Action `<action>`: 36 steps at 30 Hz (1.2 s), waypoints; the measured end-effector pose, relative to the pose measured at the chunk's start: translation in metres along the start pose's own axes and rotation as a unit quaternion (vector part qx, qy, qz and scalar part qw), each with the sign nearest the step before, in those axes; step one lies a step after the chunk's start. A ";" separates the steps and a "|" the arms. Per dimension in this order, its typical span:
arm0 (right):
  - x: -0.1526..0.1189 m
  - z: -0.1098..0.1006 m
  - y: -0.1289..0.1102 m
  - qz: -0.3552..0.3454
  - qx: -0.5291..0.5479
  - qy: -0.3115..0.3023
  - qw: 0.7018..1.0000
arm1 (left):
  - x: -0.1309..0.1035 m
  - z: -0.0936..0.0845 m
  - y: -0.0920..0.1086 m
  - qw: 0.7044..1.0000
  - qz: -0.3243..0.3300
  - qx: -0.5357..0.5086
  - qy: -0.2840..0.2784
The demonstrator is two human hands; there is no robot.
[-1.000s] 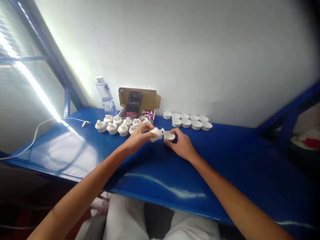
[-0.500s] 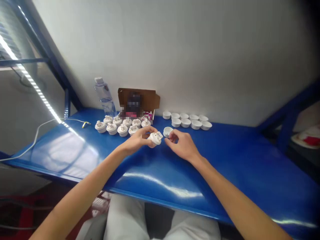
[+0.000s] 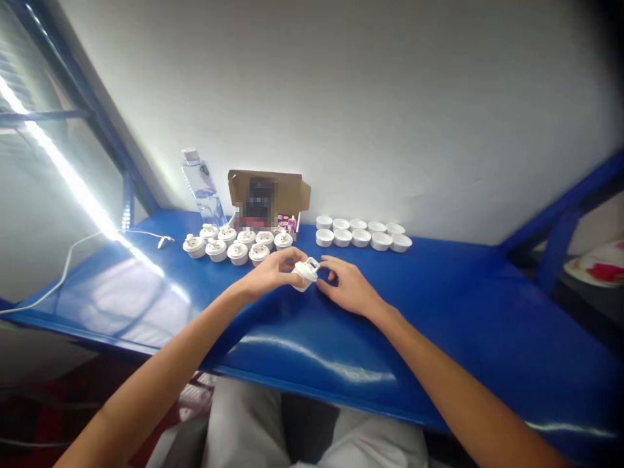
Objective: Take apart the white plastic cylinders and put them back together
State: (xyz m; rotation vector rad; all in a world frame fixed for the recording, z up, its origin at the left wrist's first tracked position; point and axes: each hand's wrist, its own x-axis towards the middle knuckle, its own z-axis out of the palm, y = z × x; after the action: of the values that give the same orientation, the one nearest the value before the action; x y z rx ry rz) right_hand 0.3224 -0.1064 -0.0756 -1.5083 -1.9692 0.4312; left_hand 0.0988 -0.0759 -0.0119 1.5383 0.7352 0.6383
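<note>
The left hand (image 3: 271, 274) grips a white pronged piece (image 3: 304, 275) — the right hand (image 3: 353, 287), fingers parted, is at its three o'clock (contact unclear). White cups (image 3: 361, 239) stand at two o'clock, similar pieces (image 3: 238, 253) at ten.

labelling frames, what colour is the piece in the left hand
The piece is white, clearest in head view.

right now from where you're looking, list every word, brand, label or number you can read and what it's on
None can be read.
Clear bottle: dark mark near the top, too blurred to read.
Open cardboard box: a dark, pixelated area covers part of it, unreadable.
Pink-and-white items in the box: any print is too small to read.
White piece in the left hand: no lettering visible.
</note>
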 end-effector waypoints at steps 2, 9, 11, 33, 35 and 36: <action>0.000 0.002 0.000 0.002 0.003 -0.004 1.000 | 0.001 0.001 -0.001 1.000 0.002 0.011 0.002; 0.015 0.002 0.005 0.019 0.032 0.015 0.999 | 0.005 0.001 -0.012 0.986 0.009 0.167 0.019; 0.022 -0.001 0.009 0.030 0.033 0.016 0.999 | 0.005 0.001 -0.014 0.977 0.020 0.211 0.018; 0.017 -0.003 0.014 -0.025 0.020 0.005 0.999 | 0.007 -0.020 -0.016 0.778 -0.040 0.585 0.226; 0.016 -0.003 0.014 -0.025 0.018 0.009 0.999 | 0.007 -0.019 -0.015 0.766 -0.059 0.596 0.234; 0.015 -0.002 0.014 -0.025 0.016 0.009 1.000 | 0.007 -0.019 -0.015 0.762 -0.065 0.599 0.238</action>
State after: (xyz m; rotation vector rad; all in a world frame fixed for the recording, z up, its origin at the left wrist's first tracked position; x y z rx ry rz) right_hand 0.3318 -0.0880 -0.0777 -1.4344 -1.9730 0.4243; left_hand 0.0876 -0.0582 -0.0249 2.4641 1.8686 0.4326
